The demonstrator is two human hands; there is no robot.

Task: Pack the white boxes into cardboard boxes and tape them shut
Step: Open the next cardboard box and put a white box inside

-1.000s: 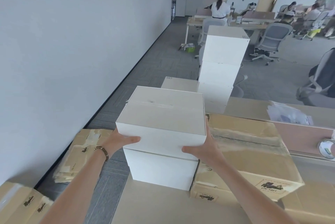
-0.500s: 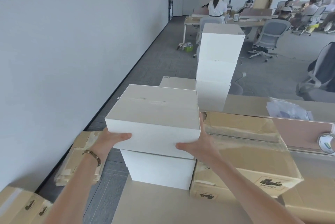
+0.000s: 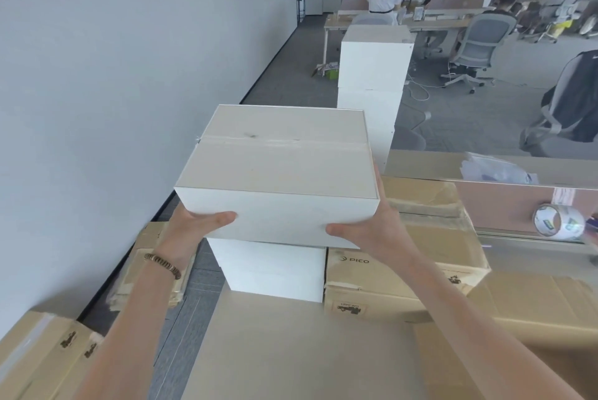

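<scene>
**Top white box lifted off the stack**

The upper white box has risen toward the camera since a second ago, now overhanging the lower white box that stands on the bench. A taped cardboard box sits just beside the lower one, on its right. A taller stack of white boxes stands farther back. The left hand and right hand clasp the raised box by its sides, thumbs on the near face, fingers grasping it. A tape roll lies at right.
</scene>
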